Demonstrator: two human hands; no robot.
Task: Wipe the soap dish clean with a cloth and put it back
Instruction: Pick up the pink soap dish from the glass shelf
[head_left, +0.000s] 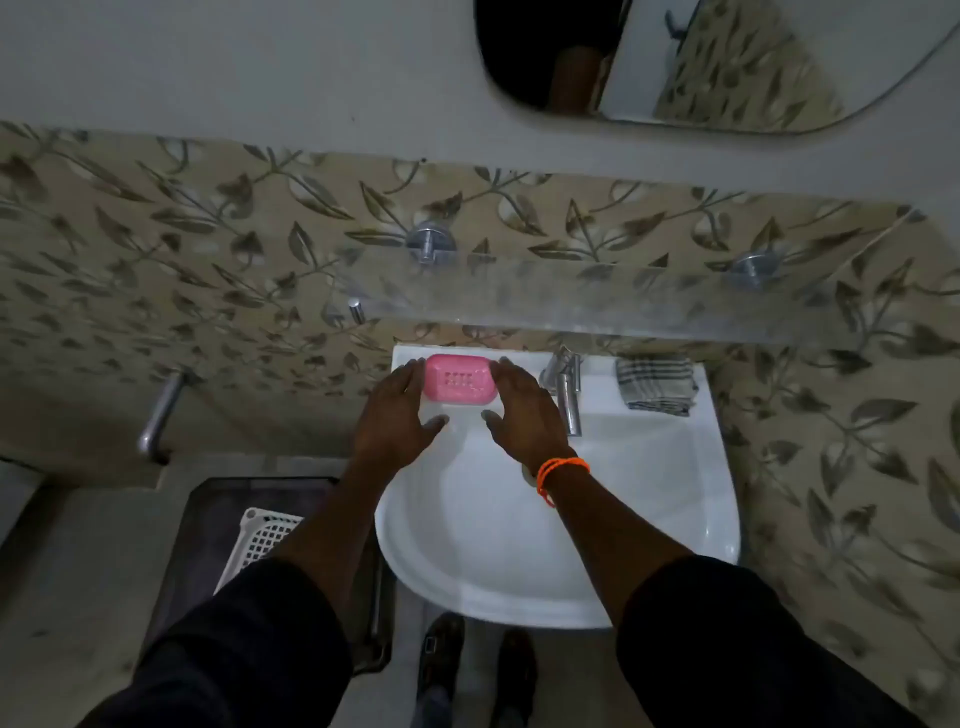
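A pink soap dish (459, 378) with small drain holes lies on the back left ledge of the white sink (675, 519). My left hand (400, 415) is at its left end and my right hand (519, 410) at its right end, fingers spread alongside it. Whether the fingertips touch the dish I cannot tell. A folded checked cloth (655, 383) rests on the back right ledge, apart from both hands. An orange band circles my right wrist.
A chrome tap (566, 389) stands between the dish and the cloth, close to my right hand. A glass shelf (597, 306) juts out above the sink. A white plastic basket (260, 535) sits on a dark stand to the left. My shoes show below.
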